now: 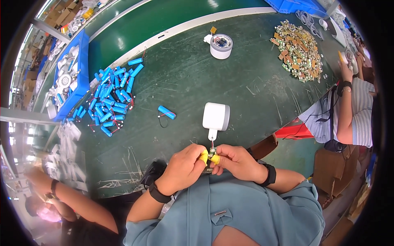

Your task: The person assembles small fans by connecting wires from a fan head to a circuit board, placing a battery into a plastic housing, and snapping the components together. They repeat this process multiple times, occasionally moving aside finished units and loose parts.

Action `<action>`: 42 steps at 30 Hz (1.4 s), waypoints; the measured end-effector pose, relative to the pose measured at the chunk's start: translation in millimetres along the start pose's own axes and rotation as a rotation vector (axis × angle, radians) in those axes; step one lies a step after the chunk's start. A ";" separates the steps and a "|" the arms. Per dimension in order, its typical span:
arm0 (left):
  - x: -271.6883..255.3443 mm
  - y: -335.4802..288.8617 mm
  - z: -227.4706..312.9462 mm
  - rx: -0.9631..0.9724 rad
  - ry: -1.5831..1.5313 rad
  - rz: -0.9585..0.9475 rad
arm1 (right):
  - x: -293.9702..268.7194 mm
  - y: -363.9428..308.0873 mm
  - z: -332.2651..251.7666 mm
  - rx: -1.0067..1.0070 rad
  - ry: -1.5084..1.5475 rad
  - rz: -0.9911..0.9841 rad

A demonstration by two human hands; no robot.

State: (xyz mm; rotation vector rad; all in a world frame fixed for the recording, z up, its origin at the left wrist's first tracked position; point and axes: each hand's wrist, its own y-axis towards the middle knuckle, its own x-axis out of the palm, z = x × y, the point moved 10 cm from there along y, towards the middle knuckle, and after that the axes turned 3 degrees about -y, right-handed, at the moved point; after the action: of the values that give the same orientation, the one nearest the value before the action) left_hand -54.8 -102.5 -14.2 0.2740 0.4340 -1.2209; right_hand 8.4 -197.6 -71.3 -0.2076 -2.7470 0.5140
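Observation:
My left hand and my right hand meet at the table's near edge, with yellow covers on some fingertips. Between them is a small green circuit board, pinched by my right thumb and fingers. My left thumb and finger are pressed together right beside the board; what they grip is too small to make out. Thin red wires run from the board up to the stem of a white round-bodied device with a grey rim, lying on its side just beyond my hands.
One blue battery cell lies left of the device, near a heap of wired blue cells. A blue bin of white parts stands far left. Further off are an opened white device and a circuit-board pile. Co-workers sit at both sides.

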 end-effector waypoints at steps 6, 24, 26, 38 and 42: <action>3.4 3.7 -9.6 -0.089 -0.024 -0.102 | 0.0 -0.8 -12.3 -0.071 -0.249 0.067; 5.0 0.4 -20.8 -0.138 -0.114 -0.010 | 0.7 -1.2 -21.3 -0.179 -0.458 0.156; 8.0 0.8 -22.5 -0.156 -0.149 -0.028 | 0.8 -1.6 -22.3 -0.188 -0.446 0.161; 4.7 8.6 -18.4 -0.071 -0.153 -0.141 | 2.0 -1.7 -27.6 -0.252 -0.469 0.128; 7.6 10.2 -19.6 -0.114 -0.181 -0.283 | 4.6 -1.3 -17.1 -0.176 -0.223 -0.003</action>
State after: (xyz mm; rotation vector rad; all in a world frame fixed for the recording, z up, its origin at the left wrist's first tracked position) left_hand -46.5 -97.2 -35.4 0.0031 0.3920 -1.4780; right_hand 10.0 -192.3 -54.5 -0.1992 -3.0117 0.3097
